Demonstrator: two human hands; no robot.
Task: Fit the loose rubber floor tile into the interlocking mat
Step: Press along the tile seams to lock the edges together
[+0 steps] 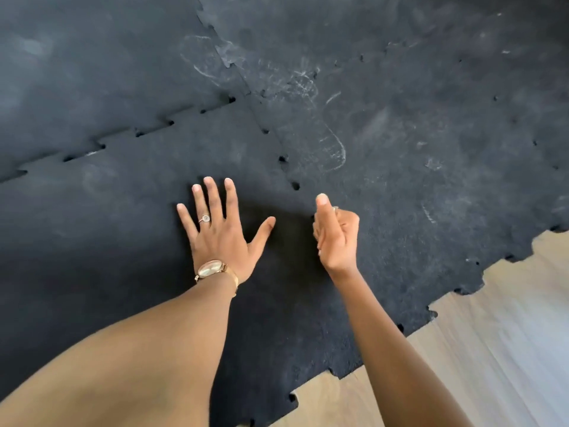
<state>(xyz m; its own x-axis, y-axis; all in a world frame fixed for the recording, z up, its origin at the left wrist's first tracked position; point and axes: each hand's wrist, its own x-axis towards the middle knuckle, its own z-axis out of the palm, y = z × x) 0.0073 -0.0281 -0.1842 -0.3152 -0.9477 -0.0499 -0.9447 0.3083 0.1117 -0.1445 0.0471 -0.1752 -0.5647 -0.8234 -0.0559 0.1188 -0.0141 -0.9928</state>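
A black rubber floor tile [129, 211] lies flat under my hands, its toothed edges meeting the neighbouring tiles of the interlocking mat [431, 134]. Small gaps show along the seam on its far side and along the seam on its right. My left hand [220, 234] rests flat on the tile, palm down, fingers spread, with a ring and a gold watch. My right hand [337, 238] hovers edge-on just above the right seam, fingers curled in, thumb pointing forward, holding nothing.
Light wooden floor [492, 349] shows at the lower right, beyond the mat's jagged outer edge. White chalky scuffs and a shoe print [308, 112] mark the mat ahead. More black tiles stretch to the left and far side.
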